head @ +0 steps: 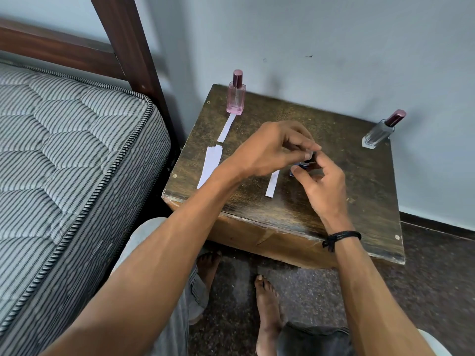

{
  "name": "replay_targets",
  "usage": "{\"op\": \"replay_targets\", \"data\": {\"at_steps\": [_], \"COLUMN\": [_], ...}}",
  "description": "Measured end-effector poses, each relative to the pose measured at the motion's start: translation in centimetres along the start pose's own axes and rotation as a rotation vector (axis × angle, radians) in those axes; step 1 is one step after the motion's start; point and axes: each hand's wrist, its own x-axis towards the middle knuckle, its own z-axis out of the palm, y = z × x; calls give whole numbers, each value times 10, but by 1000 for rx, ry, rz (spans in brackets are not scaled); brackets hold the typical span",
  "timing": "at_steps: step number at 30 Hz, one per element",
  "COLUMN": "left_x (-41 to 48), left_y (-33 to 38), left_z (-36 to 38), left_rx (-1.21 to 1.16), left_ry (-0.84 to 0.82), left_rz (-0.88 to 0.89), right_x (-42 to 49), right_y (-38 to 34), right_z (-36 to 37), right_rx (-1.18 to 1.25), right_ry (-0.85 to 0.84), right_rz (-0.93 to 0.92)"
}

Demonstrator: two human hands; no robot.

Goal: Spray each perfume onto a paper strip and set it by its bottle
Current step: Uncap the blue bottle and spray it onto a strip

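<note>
My left hand (270, 147) is over the middle of the bench (359, 201), fingertips pinched on the top of a small dark bottle (304, 163); my right hand (323, 183) meets it from the other side, thumb and fingers curled round the bottle's lower part; the hands hide most of it, so I cannot tell what is in it or whether its cap is on; a loose paper strip (272, 183) lies just beside it on the left, partly under my left wrist; further left a small stack of strips (210, 165) lies near the bench edge; beyond that a single strip (226, 128) lies with its far end touching a capped pink bottle (236, 96), which stands upright at the back left corner; a capped clear bottle (377, 134) stands well apart at the back right corner; I cannot read the fill of either; a striped mattress (64, 150) lies to the left.
</note>
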Motion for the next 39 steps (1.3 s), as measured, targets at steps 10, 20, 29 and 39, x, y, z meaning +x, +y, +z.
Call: {"op": "replay_targets", "data": {"at_steps": [10, 20, 29, 39], "left_x": [1, 0, 0, -1], "left_y": [1, -4, -10, -16], "left_z": [3, 5, 7, 16], "left_rx": [-2, 154, 113, 119], "left_ry": [32, -21, 11, 104], "left_rz": [48, 87, 78, 100], "right_x": [1, 1, 0, 1], "right_y": [2, 1, 0, 4], "right_z": [2, 2, 3, 3], "right_rx": [-50, -38, -1, -35], "right_ry": [2, -6, -3, -6], "right_rz": [-7, -4, 0, -34]}}
